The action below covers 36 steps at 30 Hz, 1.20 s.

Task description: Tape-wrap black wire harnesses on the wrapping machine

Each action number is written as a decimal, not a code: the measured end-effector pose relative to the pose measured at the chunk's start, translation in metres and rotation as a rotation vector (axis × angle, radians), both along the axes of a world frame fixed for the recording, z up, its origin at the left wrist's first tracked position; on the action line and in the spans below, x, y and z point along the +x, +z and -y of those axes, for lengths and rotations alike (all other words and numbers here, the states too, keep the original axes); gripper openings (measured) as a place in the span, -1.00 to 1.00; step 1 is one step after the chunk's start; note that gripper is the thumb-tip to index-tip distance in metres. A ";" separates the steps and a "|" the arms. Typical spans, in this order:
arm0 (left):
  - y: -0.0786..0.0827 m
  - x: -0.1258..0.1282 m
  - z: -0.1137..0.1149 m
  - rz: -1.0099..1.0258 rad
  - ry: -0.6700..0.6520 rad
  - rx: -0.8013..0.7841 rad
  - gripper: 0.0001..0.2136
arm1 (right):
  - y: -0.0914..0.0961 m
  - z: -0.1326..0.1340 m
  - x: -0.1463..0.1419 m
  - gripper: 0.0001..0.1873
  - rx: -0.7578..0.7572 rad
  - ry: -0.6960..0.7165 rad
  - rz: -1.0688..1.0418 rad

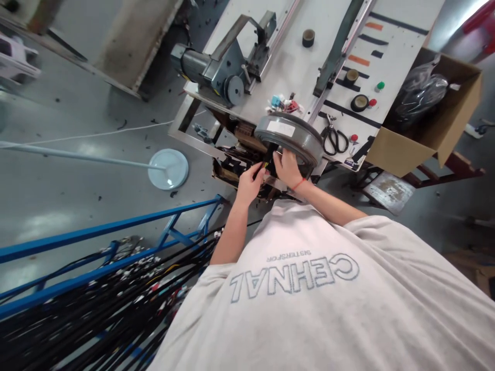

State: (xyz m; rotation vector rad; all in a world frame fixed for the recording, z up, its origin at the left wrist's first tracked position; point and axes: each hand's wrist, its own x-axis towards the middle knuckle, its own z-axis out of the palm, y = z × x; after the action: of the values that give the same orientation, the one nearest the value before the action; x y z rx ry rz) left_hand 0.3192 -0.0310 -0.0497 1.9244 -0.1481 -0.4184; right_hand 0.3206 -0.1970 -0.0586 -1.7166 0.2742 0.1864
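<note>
My left hand (249,184) pinches the lower end of a black-wrapped wire harness (270,153), where a little yellow and red shows. Close beside it, my right hand (286,169) has its fingers curled against the same harness, with part of the grip hidden. The harness runs up under a round grey ring-shaped housing (309,140) with a white label, at the table's near edge. Just behind the housing lies a cluster of small white, blue and red connectors (284,104). Black-handled scissors (334,139) lie to the right of the housing.
A motor unit (204,67) with a pulley stands on the white table (286,62). Tape rolls (360,102) lie farther right, before an open cardboard box (460,111). At left are a blue rack (116,229) with hanging black harnesses and a pole on a round base (168,169).
</note>
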 end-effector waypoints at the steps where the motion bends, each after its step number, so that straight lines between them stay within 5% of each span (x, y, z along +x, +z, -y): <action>1: 0.000 0.010 0.006 0.061 -0.010 0.046 -0.59 | -0.001 -0.002 -0.009 -0.57 -0.197 0.011 0.069; 3: 0.001 0.023 0.013 0.146 -0.032 0.118 -0.62 | -0.007 -0.002 -0.020 -0.60 -0.523 0.047 0.128; 5: 0.001 0.030 0.015 0.186 -0.046 0.142 -0.61 | -0.015 0.004 -0.020 -0.70 -0.630 0.115 0.080; 9: -0.005 0.025 0.009 0.166 -0.089 0.072 -0.60 | -0.031 0.020 -0.009 -0.94 -0.517 0.228 0.154; 15: -0.023 0.015 0.006 0.062 -0.110 -0.037 -0.75 | -0.029 0.030 -0.021 -0.92 -0.367 0.239 0.255; 25: -0.041 0.001 0.018 -0.138 -0.063 0.035 -0.87 | 0.007 0.018 -0.008 -0.53 -0.621 0.512 0.393; 27: -0.040 0.000 0.020 -0.155 -0.063 0.096 -0.87 | 0.006 0.016 -0.004 -0.45 -0.661 0.552 0.420; 31: -0.026 -0.003 0.018 0.013 -0.206 0.413 -0.88 | 0.006 0.014 0.001 -0.67 -0.838 0.592 0.400; 36: -0.011 -0.015 0.014 0.145 -0.229 0.677 -0.80 | 0.004 0.005 0.013 -0.52 -0.915 0.718 0.345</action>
State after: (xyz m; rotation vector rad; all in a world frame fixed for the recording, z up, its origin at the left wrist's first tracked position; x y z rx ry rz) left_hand 0.3039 -0.0449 -0.0604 2.6199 -0.3599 -0.5251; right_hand 0.3332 -0.2015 -0.0542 -2.6580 -0.6279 0.3073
